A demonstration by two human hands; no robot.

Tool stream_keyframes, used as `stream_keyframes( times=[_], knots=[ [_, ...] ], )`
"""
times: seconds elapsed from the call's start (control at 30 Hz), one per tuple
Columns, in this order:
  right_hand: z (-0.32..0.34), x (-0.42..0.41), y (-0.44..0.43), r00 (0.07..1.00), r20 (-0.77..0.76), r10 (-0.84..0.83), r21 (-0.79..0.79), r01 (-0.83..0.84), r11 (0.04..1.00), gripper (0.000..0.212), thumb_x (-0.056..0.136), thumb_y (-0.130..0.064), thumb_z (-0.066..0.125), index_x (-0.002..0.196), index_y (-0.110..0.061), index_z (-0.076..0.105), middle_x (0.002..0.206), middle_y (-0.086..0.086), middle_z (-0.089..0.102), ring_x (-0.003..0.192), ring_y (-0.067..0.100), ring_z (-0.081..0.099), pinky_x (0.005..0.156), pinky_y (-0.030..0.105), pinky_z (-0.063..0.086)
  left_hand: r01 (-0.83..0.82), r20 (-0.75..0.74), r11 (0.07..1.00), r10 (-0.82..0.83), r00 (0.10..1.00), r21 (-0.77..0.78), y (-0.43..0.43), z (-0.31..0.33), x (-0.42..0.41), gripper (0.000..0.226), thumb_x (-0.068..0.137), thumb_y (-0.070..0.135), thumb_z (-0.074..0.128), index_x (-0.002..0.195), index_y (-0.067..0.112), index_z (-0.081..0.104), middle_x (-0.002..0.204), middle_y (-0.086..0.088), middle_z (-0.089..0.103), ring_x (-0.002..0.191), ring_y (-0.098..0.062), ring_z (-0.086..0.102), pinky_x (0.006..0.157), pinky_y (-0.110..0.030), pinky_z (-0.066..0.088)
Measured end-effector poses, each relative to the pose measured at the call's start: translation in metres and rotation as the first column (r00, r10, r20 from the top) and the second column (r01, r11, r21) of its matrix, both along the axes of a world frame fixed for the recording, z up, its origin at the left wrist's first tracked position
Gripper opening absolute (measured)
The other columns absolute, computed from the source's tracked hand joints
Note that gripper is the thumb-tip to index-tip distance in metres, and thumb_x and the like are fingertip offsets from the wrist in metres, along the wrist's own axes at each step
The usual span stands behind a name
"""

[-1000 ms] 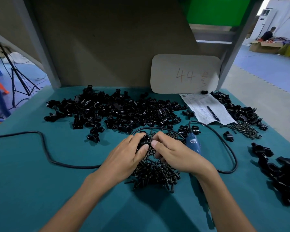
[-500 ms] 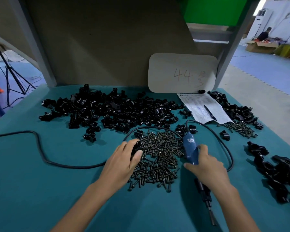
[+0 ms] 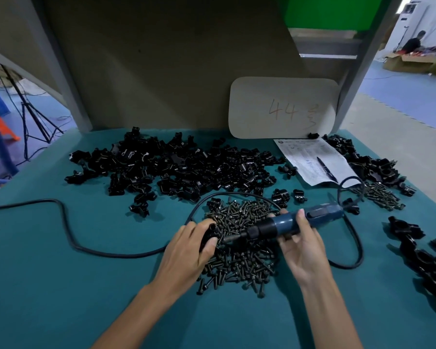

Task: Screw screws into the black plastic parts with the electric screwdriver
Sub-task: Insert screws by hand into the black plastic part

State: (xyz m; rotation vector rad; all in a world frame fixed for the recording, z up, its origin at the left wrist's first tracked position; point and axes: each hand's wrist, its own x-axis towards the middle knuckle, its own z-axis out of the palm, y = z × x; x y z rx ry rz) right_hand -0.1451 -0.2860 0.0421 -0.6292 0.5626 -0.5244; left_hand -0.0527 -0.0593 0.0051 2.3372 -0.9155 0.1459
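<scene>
My left hand [image 3: 186,250] grips a black plastic part [image 3: 209,233] at the left edge of a heap of dark screws [image 3: 239,245] on the green table. My right hand [image 3: 300,245] holds the blue electric screwdriver [image 3: 295,221] level, its bit pointing left and nearly touching the held part. A large pile of black plastic parts [image 3: 176,167] lies behind the screws. The screwdriver's black cord [image 3: 68,230] loops around the screws and runs off to the left.
A beige board marked "44" [image 3: 282,107] leans on the back wall. A paper sheet with a pen [image 3: 315,159] lies right of centre. More black parts [image 3: 373,165] and screws [image 3: 380,195] sit at the right, another cluster of parts [image 3: 428,258] near the right edge.
My right hand left the part, took the screwdriver from the table and swung it level toward the part. My left hand kept the part and drew back slightly.
</scene>
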Motion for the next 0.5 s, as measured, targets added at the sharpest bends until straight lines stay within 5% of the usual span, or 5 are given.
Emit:
stream_keyframes(
  times=[0.17,0.5],
  knots=[
    [-0.007,-0.004,-0.007,0.996,0.031,-0.083,0.038,0.082,0.996,0.066,0.084,-0.025,0.070,0.144,-0.009,0.048,0.112,0.013,0.077,0.107,0.023,0.074,0.087,0.040,0.062,0.002,0.014,1.000,-0.002,1.000,0.005,0.001,-0.001,0.000,0.057,0.101,0.058,0.023,0.140,0.025,0.047,0.104,0.013,0.047,0.096,-0.006,0.042,0.082,-0.025,0.037],
    [-0.010,-0.002,0.005,0.996,0.066,-0.064,0.064,0.060,0.996,0.059,0.092,-0.020,0.066,0.146,-0.008,0.044,0.128,0.024,0.068,0.105,0.032,0.074,0.075,0.035,0.063,0.006,0.032,0.999,-0.007,0.999,0.036,0.000,-0.004,0.000,0.055,0.101,0.057,0.024,0.138,0.025,0.048,0.102,0.014,0.046,0.093,-0.007,0.041,0.081,-0.024,0.036]
  ],
)
